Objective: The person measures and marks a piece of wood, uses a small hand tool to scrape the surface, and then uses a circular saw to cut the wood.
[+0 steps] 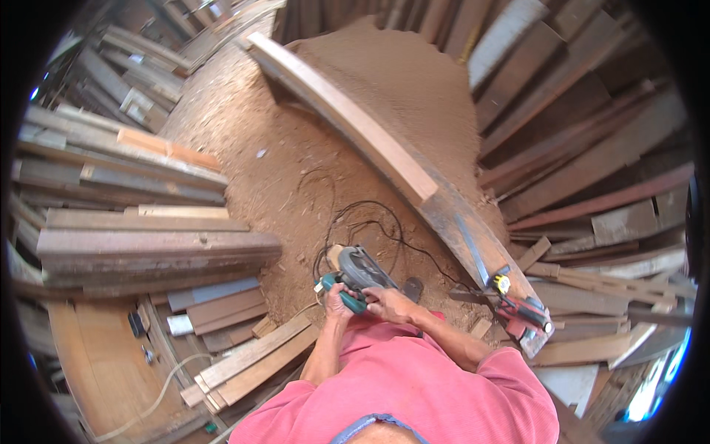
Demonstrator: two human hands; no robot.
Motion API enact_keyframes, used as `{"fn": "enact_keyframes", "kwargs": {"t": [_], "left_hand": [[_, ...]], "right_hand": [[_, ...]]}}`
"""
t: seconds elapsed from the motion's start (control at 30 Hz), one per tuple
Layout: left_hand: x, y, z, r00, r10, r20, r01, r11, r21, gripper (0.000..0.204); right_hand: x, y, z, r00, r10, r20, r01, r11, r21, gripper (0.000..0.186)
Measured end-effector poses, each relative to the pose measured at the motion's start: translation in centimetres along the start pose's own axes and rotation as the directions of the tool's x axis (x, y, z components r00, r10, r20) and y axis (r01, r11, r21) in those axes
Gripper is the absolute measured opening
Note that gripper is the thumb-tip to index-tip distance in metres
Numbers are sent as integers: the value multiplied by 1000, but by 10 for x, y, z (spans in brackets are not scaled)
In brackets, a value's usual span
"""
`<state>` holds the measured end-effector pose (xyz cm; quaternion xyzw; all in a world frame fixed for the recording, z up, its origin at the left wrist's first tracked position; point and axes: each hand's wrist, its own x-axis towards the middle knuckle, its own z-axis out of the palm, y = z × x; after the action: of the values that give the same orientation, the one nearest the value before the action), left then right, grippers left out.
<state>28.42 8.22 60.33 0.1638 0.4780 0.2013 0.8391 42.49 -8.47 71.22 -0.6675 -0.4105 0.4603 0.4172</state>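
Both hands on circular saw (357,272), held above sawdust floor (259,163), close to body. Left hand (336,302) clenched round teal handle; right hand (386,300) grasps saw body beside it. Black cord (384,222) loops toward long plank (355,126). Red tool (523,311) and tape measure (503,283) lie on plank's near end.

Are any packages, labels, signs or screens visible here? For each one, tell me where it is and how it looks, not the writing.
No packages, signs or screens are in view.
Possible label: a small pale patch on the grey guard of the circular saw, which both hands hold over the sawdust floor; too blurred to be sure.
The small round yellow tape measure on the long plank may carry a label; too small to tell.
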Motion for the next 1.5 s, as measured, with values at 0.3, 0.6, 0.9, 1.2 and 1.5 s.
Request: {"fn": "enact_keyframes", "kwargs": {"t": [0.3, 0.6, 0.9, 1.2, 1.5], "left_hand": [[23, 17, 23, 977, -213, 12, 209, 965, 159, 17], [50, -26, 13, 902, -363, -234, 421, 859, 292, 13], [51, -68, 32, 876, -410, -254, 482, 748, 456, 12], [55, -134, 58, 900, -343, -268, 435, 735, 521, 13], [-12, -193, 80, 883, -335, -328, 459, 760, 460, 12]], "right_hand": [[-117, 127, -13, 645, 477, -597, -553, 830, 65, 44], [-197, 191, 79, 212, 599, -772, -634, 686, 358, 31], [-288, 244, 174, -116, 821, -559, -179, 536, 825, 17], [-482, 264, 69, -507, 715, -482, 215, 646, 732, 14], [-594, 395, -138, -434, 590, -681, -438, 523, 731, 32]]}}
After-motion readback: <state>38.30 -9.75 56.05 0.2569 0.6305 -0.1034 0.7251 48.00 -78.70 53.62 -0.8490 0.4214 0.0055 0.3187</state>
